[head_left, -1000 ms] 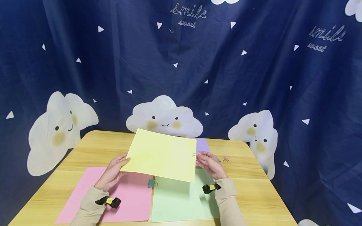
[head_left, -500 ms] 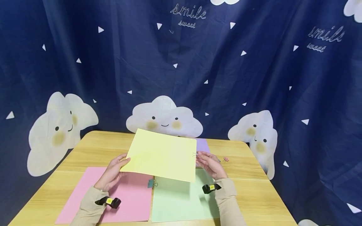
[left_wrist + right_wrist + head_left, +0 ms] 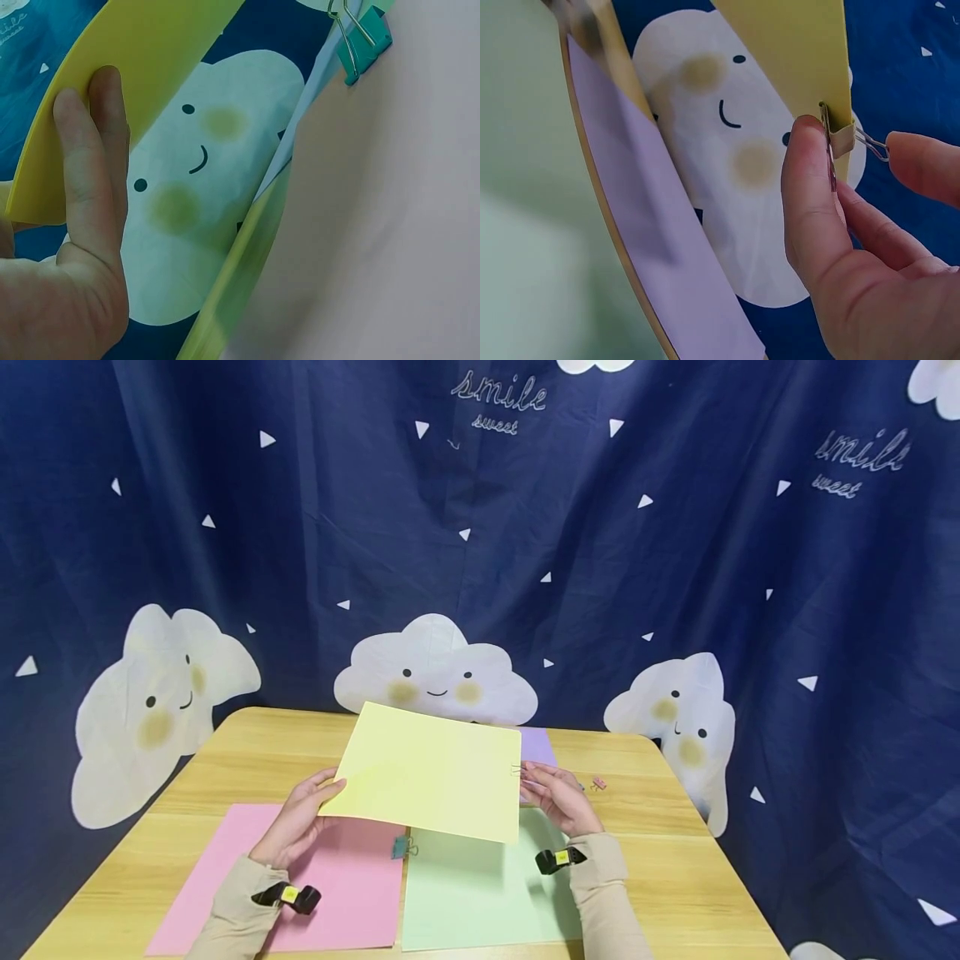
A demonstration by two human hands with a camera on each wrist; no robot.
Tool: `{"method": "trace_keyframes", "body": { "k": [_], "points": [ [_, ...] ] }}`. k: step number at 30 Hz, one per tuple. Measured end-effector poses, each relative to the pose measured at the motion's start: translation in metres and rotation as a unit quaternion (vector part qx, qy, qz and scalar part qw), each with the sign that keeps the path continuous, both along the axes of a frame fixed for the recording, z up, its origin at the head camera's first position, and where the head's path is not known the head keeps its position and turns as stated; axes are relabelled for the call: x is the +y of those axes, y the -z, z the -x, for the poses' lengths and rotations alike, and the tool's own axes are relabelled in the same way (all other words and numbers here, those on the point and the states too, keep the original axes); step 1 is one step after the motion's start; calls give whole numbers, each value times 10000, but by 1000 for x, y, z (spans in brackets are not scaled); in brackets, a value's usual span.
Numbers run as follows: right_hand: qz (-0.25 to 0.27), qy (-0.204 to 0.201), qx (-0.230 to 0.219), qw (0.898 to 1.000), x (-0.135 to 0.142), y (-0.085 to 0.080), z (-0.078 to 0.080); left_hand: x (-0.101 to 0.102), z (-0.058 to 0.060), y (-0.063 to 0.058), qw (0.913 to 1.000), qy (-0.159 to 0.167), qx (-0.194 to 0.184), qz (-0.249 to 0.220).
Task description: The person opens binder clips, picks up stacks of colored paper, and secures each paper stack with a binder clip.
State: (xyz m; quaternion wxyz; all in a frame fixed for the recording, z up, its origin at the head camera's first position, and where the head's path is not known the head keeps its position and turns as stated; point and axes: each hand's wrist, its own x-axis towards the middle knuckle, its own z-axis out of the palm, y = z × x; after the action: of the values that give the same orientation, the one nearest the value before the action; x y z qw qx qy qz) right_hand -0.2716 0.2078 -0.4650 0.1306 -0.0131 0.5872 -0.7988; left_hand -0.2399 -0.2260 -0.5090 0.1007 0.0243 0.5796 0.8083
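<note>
The left grip, thumb on top and fingers beneath, pinches the yellow sheet by its near left corner, holding it raised and tilted above the desk. From there the sheet spans across to the right grip, whose thumb and finger pinch the wire handles of a pale binder clip that sits on the sheet's right edge. Below the left grip, partly under its forearm, lies a pink sheet; a teal binder clip bites its right edge, well to the right of that grip. A light green sheet lies below the right grip, partly under the yellow sheet. Beyond the right grip, a purple sheet shows behind the yellow one. Just to the right of that same grip, a pink binder clip rests on the desk. Behind both grips hangs a dark blue cloth printed with smiling clouds.
</note>
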Motion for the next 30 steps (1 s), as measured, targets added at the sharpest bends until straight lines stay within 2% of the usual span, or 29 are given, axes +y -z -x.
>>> {"method": "trace_keyframes", "body": {
  "k": [12,21,30],
  "points": [
    [94,-210,64,9997,-7,-5,-2,3,-1,-2,10000,14,68,-20],
    [-323,-371,370,9981,-9,1,-2,5,-3,-5,10000,14,64,52],
    [-328,-302,369,9983,-10,3,-3,6,-5,-7,9997,108,32,210]
  ]
}}
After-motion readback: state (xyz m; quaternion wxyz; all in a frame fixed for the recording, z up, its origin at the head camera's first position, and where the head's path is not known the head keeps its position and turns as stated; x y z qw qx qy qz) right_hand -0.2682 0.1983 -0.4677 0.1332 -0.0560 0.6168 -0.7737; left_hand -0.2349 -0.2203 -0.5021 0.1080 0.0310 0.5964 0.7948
